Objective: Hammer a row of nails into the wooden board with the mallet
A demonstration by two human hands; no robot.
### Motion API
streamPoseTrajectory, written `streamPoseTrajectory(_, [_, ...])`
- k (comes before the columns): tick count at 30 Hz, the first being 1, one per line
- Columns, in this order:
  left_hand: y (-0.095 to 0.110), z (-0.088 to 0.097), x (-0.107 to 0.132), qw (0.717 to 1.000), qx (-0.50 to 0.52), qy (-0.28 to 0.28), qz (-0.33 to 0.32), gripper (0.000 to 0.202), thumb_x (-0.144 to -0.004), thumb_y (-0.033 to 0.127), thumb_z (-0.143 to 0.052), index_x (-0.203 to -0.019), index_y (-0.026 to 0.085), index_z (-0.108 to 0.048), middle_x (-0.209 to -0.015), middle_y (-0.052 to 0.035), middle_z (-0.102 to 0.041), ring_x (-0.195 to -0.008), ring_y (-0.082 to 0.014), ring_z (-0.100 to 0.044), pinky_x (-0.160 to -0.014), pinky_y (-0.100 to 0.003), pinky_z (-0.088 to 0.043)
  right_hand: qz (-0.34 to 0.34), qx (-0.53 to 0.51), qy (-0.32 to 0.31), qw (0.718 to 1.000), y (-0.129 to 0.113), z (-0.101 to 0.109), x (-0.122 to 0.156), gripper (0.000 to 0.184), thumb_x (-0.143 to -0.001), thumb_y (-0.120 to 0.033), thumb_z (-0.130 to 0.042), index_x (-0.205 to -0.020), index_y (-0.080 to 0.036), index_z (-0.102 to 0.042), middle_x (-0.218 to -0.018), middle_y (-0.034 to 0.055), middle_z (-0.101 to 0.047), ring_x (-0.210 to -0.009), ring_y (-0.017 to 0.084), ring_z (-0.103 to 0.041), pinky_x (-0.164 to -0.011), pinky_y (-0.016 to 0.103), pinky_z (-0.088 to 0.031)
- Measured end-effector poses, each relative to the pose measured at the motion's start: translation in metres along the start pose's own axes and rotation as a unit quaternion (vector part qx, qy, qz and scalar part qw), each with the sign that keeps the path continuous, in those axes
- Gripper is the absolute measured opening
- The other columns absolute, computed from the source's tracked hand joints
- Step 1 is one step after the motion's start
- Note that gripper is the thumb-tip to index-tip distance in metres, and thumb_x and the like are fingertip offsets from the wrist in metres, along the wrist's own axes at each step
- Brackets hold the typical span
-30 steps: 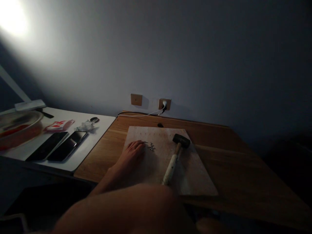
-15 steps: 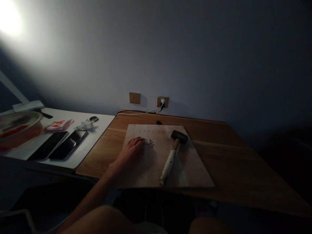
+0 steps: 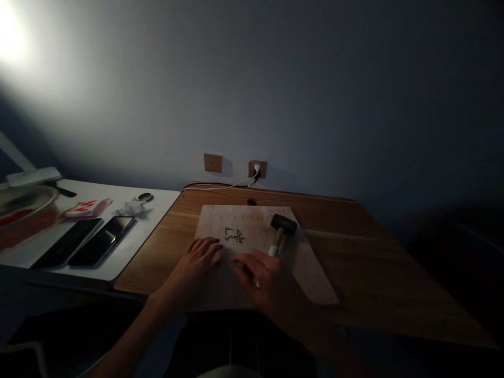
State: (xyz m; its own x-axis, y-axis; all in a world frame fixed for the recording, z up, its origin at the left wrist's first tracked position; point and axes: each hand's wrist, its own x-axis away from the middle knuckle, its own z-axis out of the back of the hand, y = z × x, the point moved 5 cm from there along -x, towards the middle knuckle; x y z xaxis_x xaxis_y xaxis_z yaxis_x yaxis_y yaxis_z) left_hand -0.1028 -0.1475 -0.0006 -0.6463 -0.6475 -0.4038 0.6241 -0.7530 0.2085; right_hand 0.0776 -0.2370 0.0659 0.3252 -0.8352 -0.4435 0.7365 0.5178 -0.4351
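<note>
A pale wooden board (image 3: pixel 311 278) lies on the brown wooden tabletop. On it is a small scatter of silver nails (image 3: pixel 238 235). My left hand (image 3: pixel 200 260) rests on the board's left side, just nearer than the nails, fingers loosely bent and apart; nothing shows in them. My right hand (image 3: pixel 268 278) hovers over the board's near part, thumb and forefinger curled toward each other; whether a small thing is between them is too dark to see. Beneath it runs the handle of a black-headed mallet (image 3: pixel 284 224), mostly hidden by the hand.
A row of small upright points (image 3: pixel 243 216) lines the board's far edge. On the white table (image 3: pixel 157 210) at left are two phones (image 3: pixel 103 241), a red-and-white packet (image 3: pixel 86 208), crumpled plastic (image 3: pixel 134 207) and a clear bowl (image 3: pixel 29 215). Cords run to a wall socket (image 3: pixel 257 169).
My right hand has come into view over the mallet's handle. My left hand has drawn back from the nails, which now lie more spread out. The view has shifted slightly.
</note>
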Motion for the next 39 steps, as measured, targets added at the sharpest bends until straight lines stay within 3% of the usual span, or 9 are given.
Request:
streamPoseTrajectory(2, [0.022,0.008,0.020,0.999,0.003,-0.010,-0.033,0.027,-0.100,0.023,-0.053,-0.125,0.022,-0.063,-0.125,-0.0064,-0.069,-0.124,-0.0253,-0.057,-0.108,-0.045,-0.045,-0.050,0.030,0.008,0.998,0.037,-0.001,0.045,0.023,-0.102,-0.020,-0.050,-0.112,-0.024,-0.070,-0.102,0.0047,-0.073,-0.092,0.018,-0.074,-0.084,0.034,-0.063])
streamPoseTrajectory(6, [0.054,0.010,0.043,0.998,-0.016,-0.020,-0.051,0.031,-0.100,0.029,-0.058,-0.130,0.026,-0.059,-0.129,-0.0026,-0.069,-0.132,-0.0247,-0.054,-0.118,-0.050,-0.034,-0.122,0.139,0.059,0.981,0.119,0.010,0.143,0.037,-0.104,-0.027,-0.038,-0.129,-0.029,-0.066,-0.132,0.0097,-0.063,-0.116,0.022,-0.069,-0.093,0.036,-0.064])
streamPoseTrajectory(9, [0.061,0.009,0.045,0.998,-0.045,0.001,-0.036,0.030,-0.100,0.030,-0.059,-0.129,0.025,-0.060,-0.127,-0.0026,-0.070,-0.135,-0.0265,-0.051,-0.122,-0.053,-0.026,-0.138,0.205,0.067,0.967,0.145,0.015,0.170,0.043,-0.104,-0.041,-0.041,-0.141,-0.026,-0.058,-0.146,0.0141,-0.054,-0.129,0.032,-0.061,-0.097,0.049,-0.062])
streamPoseTrajectory(12, [0.058,0.008,0.043,0.998,-0.057,0.015,-0.017,0.030,-0.099,0.032,-0.060,-0.128,0.025,-0.061,-0.121,-0.0022,-0.073,-0.135,-0.0281,-0.052,-0.123,-0.055,-0.020,-0.146,0.215,0.061,0.964,0.138,0.011,0.157,0.051,-0.100,-0.052,-0.047,-0.139,-0.021,-0.059,-0.140,0.0173,-0.060,-0.127,0.036,-0.061,-0.099,0.057,-0.058])
streamPoseTrajectory(16, [0.041,0.011,0.044,0.997,-0.071,0.018,0.021,0.026,-0.100,0.032,-0.058,-0.123,0.024,-0.063,-0.112,-0.0034,-0.075,-0.131,-0.0281,-0.055,-0.122,-0.057,-0.019,-0.174,0.197,0.071,0.962,0.114,0.003,0.127,0.057,-0.100,-0.053,-0.048,-0.142,-0.015,-0.053,-0.135,0.0190,-0.065,-0.126,0.035,-0.062,-0.102,0.056,-0.057])
streamPoseTrajectory(22, [-0.003,0.034,0.057,0.988,-0.133,0.007,0.080,0.023,-0.101,0.030,-0.052,-0.116,0.023,-0.068,-0.112,-0.0063,-0.076,-0.125,-0.0331,-0.059,-0.115,-0.063,-0.027,-0.118,0.170,0.051,0.977,0.070,-0.027,0.101,0.051,-0.100,-0.048,-0.053,-0.141,-0.018,-0.054,-0.138,0.0131,-0.067,-0.130,0.032,-0.059,-0.103,0.049,-0.057])
streamPoseTrajectory(27, [-0.039,0.057,0.069,0.978,-0.150,0.006,0.143,0.032,-0.101,0.036,-0.046,-0.114,0.021,-0.071,-0.110,-0.0091,-0.077,-0.113,-0.0320,-0.067,-0.109,-0.060,-0.038,-0.070,0.153,0.034,0.985,0.041,-0.052,0.084,0.047,-0.099,-0.042,-0.057,-0.142,-0.022,-0.055,-0.142,0.0080,-0.065,-0.132,0.030,-0.058,-0.102,0.045,-0.059])
streamPoseTrajectory(35, [-0.089,0.075,0.092,0.953,-0.163,0.051,0.250,0.046,-0.098,0.047,-0.038,-0.114,0.017,-0.069,-0.126,-0.0168,-0.070,-0.110,-0.0324,-0.069,-0.094,-0.046,-0.055,-0.073,0.173,0.011,0.982,0.041,-0.059,0.073,0.053,-0.095,-0.034,-0.063,-0.146,-0.023,-0.053,-0.143,0.0112,-0.062,-0.134,0.030,-0.057,-0.104,0.048,-0.057])
streamPoseTrajectory(39, [-0.095,0.077,0.095,0.944,-0.146,0.048,0.291,0.049,-0.097,0.051,-0.038,-0.112,0.015,-0.068,-0.123,-0.0175,-0.071,-0.099,-0.0297,-0.072,-0.089,-0.040,-0.057,-0.047,0.186,0.001,0.982,0.041,-0.067,0.075,0.053,-0.094,-0.040,-0.065,-0.145,-0.026,-0.055,-0.142,0.0093,-0.064,-0.138,0.034,-0.053,-0.105,0.051,-0.055])
